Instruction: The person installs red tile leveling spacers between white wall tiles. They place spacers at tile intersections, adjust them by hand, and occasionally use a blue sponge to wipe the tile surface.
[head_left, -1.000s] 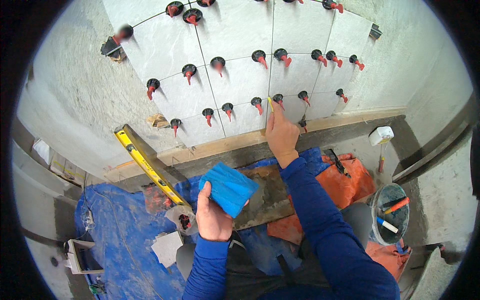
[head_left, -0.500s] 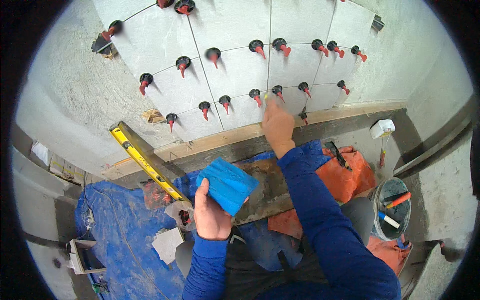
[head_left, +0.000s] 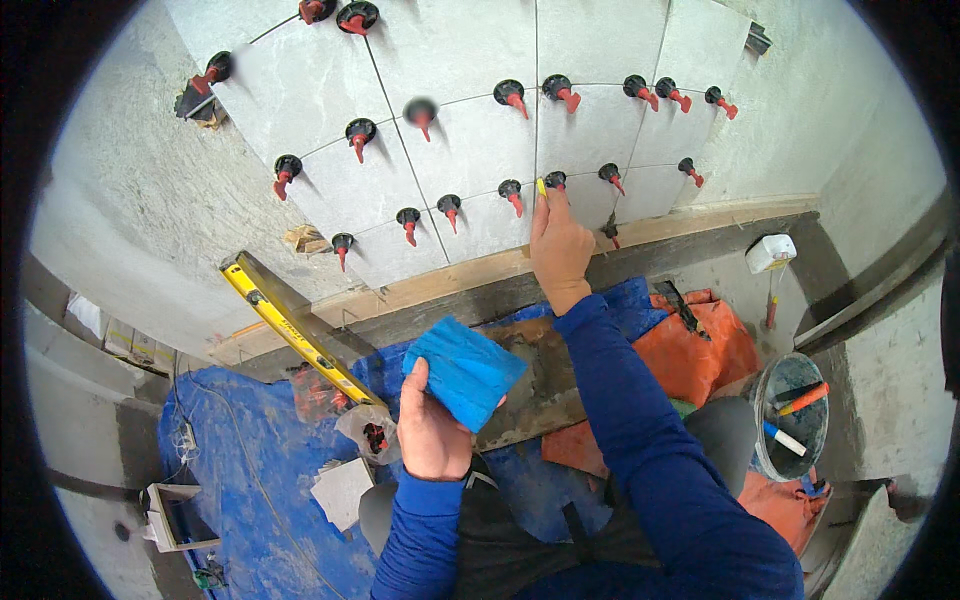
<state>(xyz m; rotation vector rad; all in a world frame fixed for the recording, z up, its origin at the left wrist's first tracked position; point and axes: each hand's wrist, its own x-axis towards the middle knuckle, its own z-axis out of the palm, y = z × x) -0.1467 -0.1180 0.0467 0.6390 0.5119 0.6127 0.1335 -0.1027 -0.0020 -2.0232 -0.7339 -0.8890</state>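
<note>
My left hand grips a blue sponge-like block, thumb on its near left side, low in front of my body. At the wall, my right hand pinches a small yellow piece; its exact kind is hidden by the fingers. The yellow end touches the upright joint between two pale grey tiles, in the lowest row. Just right of my fingertips sits a black round levelling clip with a red handle. Another such clip is to the left. Several more line the joints above.
A wooden batten runs under the tiles. A yellow spirit level leans at the left, above a blue tarp. At the right stand a bucket with tools and an orange sheet. A plastic bag with red pieces lies near my left hand.
My right hand has shifted slightly; the yellow piece shows more clearly at the joint. My left hand, with the blue block, appears a little farther right as the whole view shifts.
</note>
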